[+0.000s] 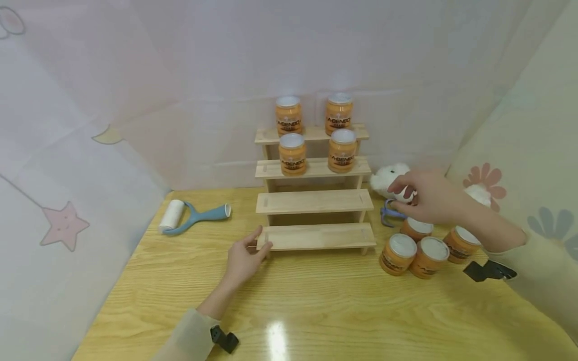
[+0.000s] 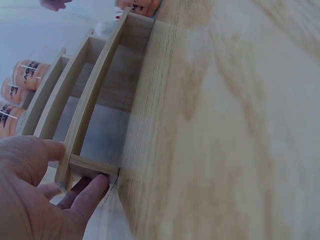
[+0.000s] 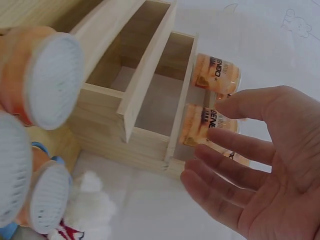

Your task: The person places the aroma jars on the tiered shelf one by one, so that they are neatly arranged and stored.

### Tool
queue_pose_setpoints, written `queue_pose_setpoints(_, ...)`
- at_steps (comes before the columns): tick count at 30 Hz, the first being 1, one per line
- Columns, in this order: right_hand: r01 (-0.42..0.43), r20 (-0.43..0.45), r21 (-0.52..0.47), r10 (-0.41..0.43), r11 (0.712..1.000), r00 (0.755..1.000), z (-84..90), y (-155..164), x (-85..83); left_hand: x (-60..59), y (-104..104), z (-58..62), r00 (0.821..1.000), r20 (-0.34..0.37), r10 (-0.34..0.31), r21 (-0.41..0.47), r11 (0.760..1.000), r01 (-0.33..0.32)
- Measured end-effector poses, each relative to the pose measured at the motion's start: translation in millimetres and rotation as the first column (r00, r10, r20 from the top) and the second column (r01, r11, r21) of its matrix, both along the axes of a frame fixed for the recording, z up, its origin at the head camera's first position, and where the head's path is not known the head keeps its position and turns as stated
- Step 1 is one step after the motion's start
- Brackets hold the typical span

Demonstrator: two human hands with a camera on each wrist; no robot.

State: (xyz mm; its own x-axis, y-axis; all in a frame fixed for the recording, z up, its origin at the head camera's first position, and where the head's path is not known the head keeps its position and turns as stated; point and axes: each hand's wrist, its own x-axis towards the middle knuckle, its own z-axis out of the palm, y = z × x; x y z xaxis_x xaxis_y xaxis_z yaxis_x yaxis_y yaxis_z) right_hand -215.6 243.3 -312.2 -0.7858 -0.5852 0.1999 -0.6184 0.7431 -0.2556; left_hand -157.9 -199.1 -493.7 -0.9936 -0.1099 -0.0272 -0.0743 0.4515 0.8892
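Jars (image 1: 314, 135) are filling the two upper steps of the wooden rack (image 1: 316, 201), four placed; both lower steps are sitting bare. Four more jars (image 1: 426, 247) are waiting on the table (image 1: 316, 311), right of the rack. Left hand (image 1: 244, 258) is touching the bottom step's end with relaxed fingers. Right hand (image 1: 429, 196) is hovering above the loose jars, spread and seemingly holding nothing.

Wooden table (image 1: 316, 311) bears stepped rack (image 1: 316, 235), jars (image 1: 415, 253), lint roller (image 1: 189, 216).
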Motion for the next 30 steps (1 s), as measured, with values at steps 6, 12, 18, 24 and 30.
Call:
queue_pose_setpoints(6,-0.015,0.108,0.037,0.011,0.999,0.994,-19.0,8,17.2,0.0,-1,0.9,1.000,-0.004,-0.007,0.012,1.000,0.007)
queue_pose_setpoints(12,-0.060,0.162,0.130,0.039,0.990,0.986,-30.7,3,34.4,0.0,-1,0.0,1.000,-0.005,-0.006,0.015,1.000,0.006)
queue_pose_setpoints(18,-0.073,0.134,0.150,0.053,0.986,0.990,-37.9,-3,40.4,1.2,0,0.9,1.000,-0.007,-0.010,0.020,1.000,0.010)
queue_pose_setpoints(24,-0.085,0.213,0.151,0.051,0.985,0.976,-42.1,-6,41.0,1.2,0,0.5,1.000,-0.007,-0.005,0.022,1.000,0.005)
queue_pose_setpoints(30,-0.081,0.254,0.184,0.032,0.980,0.967,-45.9,-8,40.9,0.2,0,0.5,1.000,-0.015,-0.002,0.006,1.000,0.003)
